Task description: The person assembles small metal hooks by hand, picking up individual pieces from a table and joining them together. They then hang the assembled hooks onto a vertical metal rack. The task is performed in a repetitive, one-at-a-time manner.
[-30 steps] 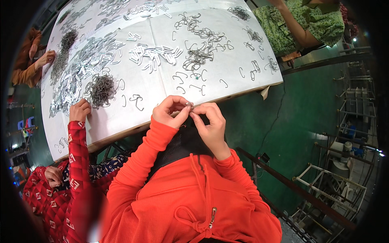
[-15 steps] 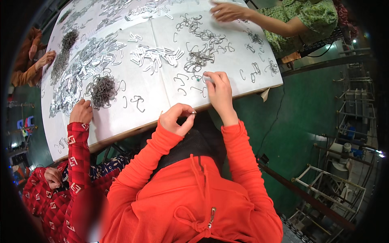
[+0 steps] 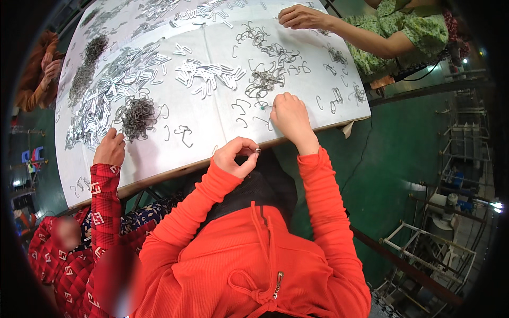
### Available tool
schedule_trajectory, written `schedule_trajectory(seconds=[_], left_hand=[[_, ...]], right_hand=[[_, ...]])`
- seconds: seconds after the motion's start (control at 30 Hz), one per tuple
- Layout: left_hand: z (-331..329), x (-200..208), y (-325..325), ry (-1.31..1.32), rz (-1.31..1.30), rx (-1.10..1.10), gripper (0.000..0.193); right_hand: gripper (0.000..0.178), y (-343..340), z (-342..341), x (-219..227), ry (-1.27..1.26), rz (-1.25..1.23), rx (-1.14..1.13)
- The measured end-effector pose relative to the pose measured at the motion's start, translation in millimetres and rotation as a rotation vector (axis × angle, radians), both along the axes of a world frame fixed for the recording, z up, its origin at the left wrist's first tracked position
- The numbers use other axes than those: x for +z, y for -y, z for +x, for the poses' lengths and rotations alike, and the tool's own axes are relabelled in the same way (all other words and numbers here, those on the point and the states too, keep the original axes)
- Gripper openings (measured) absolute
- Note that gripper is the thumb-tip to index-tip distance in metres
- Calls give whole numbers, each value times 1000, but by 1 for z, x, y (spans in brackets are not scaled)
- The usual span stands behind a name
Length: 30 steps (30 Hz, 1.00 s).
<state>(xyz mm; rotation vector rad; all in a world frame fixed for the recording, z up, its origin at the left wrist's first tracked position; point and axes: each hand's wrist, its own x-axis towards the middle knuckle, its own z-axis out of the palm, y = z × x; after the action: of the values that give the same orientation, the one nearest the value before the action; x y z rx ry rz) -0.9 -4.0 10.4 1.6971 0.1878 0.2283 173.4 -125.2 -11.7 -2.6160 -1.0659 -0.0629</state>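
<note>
My left hand (image 3: 236,157) is at the table's front edge, thumb and forefinger pinched on a small metal piece (image 3: 258,150), too small to name exactly. Over the near right part of the table, my right hand (image 3: 291,117) has its back turned up and its fingers curled down. Its fingertips are hidden, so whatever they hold cannot be seen. Just left of it lie several loose bent wire hooks (image 3: 241,107) and a tiny green bit (image 3: 262,107). A tangled heap of wire hooks (image 3: 264,82) spreads beyond that hand.
On the white-covered table (image 3: 212,132) lie flat silvery strips (image 3: 209,75), a larger strip pile (image 3: 98,108) and a dark hook heap (image 3: 138,117). Co-workers' hands work at the left (image 3: 110,148), far left (image 3: 51,71) and far right (image 3: 302,17). Metal racks (image 3: 435,238) stand right.
My right hand has turned back-up, its fingers curling down beside the hooks. My left hand keeps its pinch. The far-right co-worker's fingers have drawn together; the far-left co-worker's hand has left the table.
</note>
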Motion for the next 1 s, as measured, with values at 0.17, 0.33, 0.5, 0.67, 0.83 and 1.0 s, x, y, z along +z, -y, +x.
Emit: schedule_trajectory(seconds=[0.17,0.33,0.5,0.67,0.83,1.0], left_hand=[[-1,-3,-1,18,25,6,14],[0,-3,1,-6,-26,10,16],[0,1,2,11,-2,2,16],[-1,1,3,7,-15,-2,17],[-2,5,4,8,6,-11,18],[2,-3,-9,49,95,-178,14]], right_hand=[[6,12,-33,28,-697,593,-235],[12,26,-71,40,-1059,1081,-247],[11,42,-98,42,-1348,1217,-205],[8,39,-107,34,-1448,1266,-247],[7,35,-113,25,-1330,1332,-229],[10,23,-130,28,-991,1320,-26]])
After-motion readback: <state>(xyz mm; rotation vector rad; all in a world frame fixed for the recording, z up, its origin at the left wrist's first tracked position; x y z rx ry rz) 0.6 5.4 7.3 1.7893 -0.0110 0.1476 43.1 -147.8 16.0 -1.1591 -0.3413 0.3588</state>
